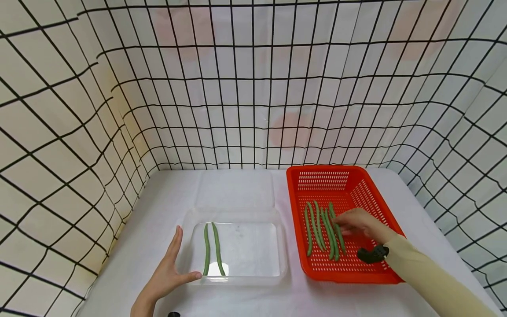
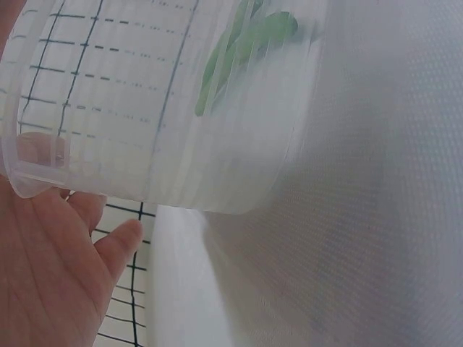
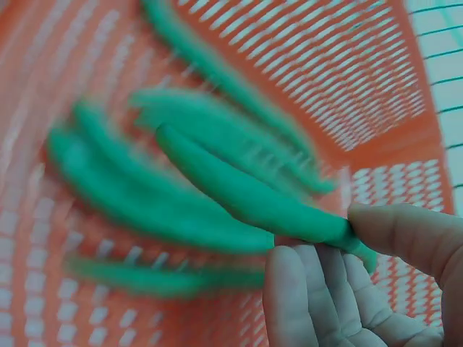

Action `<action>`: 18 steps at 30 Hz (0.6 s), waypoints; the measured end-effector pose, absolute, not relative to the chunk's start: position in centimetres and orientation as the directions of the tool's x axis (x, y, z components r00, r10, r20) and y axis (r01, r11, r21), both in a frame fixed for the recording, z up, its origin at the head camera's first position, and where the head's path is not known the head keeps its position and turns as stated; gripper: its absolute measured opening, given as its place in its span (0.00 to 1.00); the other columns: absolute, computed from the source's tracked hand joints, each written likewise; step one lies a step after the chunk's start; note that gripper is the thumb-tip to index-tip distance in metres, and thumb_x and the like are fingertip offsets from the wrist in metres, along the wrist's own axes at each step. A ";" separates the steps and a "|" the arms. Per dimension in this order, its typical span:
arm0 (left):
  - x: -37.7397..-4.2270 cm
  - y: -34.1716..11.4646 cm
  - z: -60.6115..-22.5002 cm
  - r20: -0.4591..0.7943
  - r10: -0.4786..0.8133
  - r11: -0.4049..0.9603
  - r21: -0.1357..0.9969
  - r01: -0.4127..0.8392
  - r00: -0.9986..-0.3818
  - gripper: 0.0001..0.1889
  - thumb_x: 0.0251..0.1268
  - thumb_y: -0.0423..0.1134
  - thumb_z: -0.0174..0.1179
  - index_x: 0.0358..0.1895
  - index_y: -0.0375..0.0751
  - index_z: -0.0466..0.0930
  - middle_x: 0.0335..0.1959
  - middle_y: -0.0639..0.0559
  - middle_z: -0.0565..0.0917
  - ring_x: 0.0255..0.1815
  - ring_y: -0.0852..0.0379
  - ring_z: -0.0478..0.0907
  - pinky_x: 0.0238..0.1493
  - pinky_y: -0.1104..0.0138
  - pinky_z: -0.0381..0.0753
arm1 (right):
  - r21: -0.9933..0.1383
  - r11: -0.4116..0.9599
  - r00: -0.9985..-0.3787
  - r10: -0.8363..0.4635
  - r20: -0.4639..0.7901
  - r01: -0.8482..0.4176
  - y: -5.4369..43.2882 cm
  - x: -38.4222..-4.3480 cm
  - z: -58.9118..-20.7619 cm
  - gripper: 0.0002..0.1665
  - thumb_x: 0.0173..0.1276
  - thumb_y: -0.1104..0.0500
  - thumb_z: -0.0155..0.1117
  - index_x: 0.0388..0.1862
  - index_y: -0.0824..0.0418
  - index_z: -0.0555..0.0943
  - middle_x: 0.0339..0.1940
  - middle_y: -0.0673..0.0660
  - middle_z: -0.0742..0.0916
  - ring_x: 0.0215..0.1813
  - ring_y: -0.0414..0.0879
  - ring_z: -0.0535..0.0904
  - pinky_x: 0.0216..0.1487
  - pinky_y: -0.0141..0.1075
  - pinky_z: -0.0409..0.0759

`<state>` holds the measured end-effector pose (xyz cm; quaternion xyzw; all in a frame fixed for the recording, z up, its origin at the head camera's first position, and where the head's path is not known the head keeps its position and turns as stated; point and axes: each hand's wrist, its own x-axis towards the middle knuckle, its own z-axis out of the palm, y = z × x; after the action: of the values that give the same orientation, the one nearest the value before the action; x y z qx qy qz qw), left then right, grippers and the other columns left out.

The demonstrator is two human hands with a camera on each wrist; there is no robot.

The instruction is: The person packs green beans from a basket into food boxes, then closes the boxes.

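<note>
My right hand [image 1: 362, 224] is over the red basket [image 1: 348, 277], pinching one green bean [image 3: 246, 195] between thumb and fingers near its end. Several other green beans [image 1: 308, 235] lie lengthwise on the basket's floor, blurred behind the held one in the right wrist view. Two green beans [image 1: 207, 251] lie side by side in the left part of a clear plastic box [image 1: 237, 280]. At that box's left front corner is my left hand [image 1: 166, 275], fingers extended and thumb spread along the rim. From the left wrist view, the fingers [image 2: 119, 246] show by the box's side wall.
Behind the box lies a flat, see-through lid-like sheet [image 1: 234, 189]. Both containers stand on a white cloth-covered table [image 1: 158, 198], basket on the right. Black wire grid [image 1: 253, 105] encloses the back and both sides.
</note>
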<state>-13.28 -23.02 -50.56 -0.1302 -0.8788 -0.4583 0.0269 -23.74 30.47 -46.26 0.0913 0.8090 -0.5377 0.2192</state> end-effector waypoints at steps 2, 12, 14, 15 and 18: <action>-13.2 -23.0 -50.6 0.166 0.203 0.546 0.799 0.252 -0.965 0.68 0.35 0.47 0.79 0.76 0.56 0.33 0.77 0.50 0.36 0.73 0.38 0.38 0.61 0.34 0.46 | -0.855 0.344 -0.888 -0.109 -0.448 0.389 29.8 -24.0 -45.5 0.24 0.68 0.58 0.62 0.51 0.79 0.77 0.36 0.65 0.86 0.32 0.49 0.85 0.38 0.41 0.82; -13.3 -22.9 -50.4 0.159 0.213 0.539 0.804 0.252 -0.964 0.68 0.36 0.46 0.79 0.77 0.52 0.33 0.77 0.46 0.36 0.73 0.39 0.37 0.61 0.35 0.46 | -0.912 0.110 -0.876 -0.255 -0.409 0.394 23.0 -24.5 -41.8 0.21 0.68 0.61 0.61 0.52 0.77 0.76 0.36 0.62 0.86 0.35 0.49 0.85 0.45 0.45 0.79; -13.3 -22.9 -50.3 0.159 0.212 0.539 0.804 0.251 -0.964 0.68 0.37 0.46 0.79 0.77 0.51 0.33 0.77 0.44 0.37 0.73 0.39 0.37 0.61 0.35 0.46 | -0.911 0.089 -0.871 -0.269 -0.410 0.402 21.1 -24.6 -41.2 0.20 0.68 0.61 0.62 0.50 0.77 0.77 0.33 0.61 0.86 0.33 0.48 0.85 0.43 0.44 0.80; -13.3 -22.9 -50.3 0.157 0.212 0.538 0.805 0.249 -0.965 0.68 0.37 0.45 0.79 0.77 0.52 0.33 0.77 0.44 0.37 0.73 0.39 0.37 0.61 0.35 0.46 | -0.910 0.079 -0.869 -0.274 -0.412 0.406 20.2 -24.6 -41.0 0.19 0.67 0.62 0.62 0.49 0.76 0.77 0.32 0.60 0.86 0.32 0.48 0.85 0.43 0.44 0.80; -13.3 -22.9 -50.4 0.155 0.215 0.536 0.806 0.249 -0.964 0.68 0.37 0.46 0.79 0.77 0.53 0.33 0.77 0.44 0.36 0.73 0.39 0.37 0.61 0.36 0.45 | -0.908 0.076 -0.856 -0.310 -0.413 0.411 17.6 -24.7 -40.6 0.16 0.67 0.62 0.62 0.47 0.75 0.79 0.33 0.61 0.86 0.32 0.48 0.85 0.42 0.44 0.80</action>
<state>-13.28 -22.91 -50.37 -0.1323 -0.8763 -0.4629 0.0185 -24.69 17.62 -40.65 0.0367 0.6838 -0.6786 0.2658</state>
